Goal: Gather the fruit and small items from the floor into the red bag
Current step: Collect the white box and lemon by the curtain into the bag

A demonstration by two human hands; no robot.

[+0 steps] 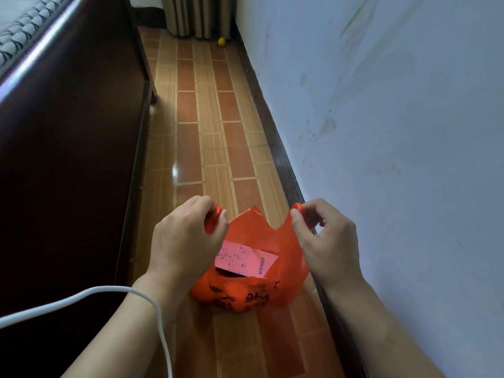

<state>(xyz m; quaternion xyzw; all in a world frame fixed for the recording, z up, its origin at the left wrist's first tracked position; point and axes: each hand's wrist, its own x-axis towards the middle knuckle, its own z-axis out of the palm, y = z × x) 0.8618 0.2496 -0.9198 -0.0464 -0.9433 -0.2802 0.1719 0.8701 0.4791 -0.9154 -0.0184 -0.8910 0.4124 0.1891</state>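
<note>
White cable [114,291], nearest the lens, loops over the left wrist and could snag if that arm reaches out. Beyond it, between a dark bed frame [68,159] on the left and a pale wall [395,132] on the right, the red bag [253,293] hangs above the tiled floor [207,137]. Left hand [185,241] and right hand [327,241] each hold one handle in a closed pinch grip, spreading the mouth. A pink box [245,259] lies inside, with rounded bulges lower down. One yellow fruit [221,41] sits far off by the curtain [199,15]. Likely risks: thin plastic tearing under load, a handle slipping, or contents tipping out while walking to the fruit.
</note>
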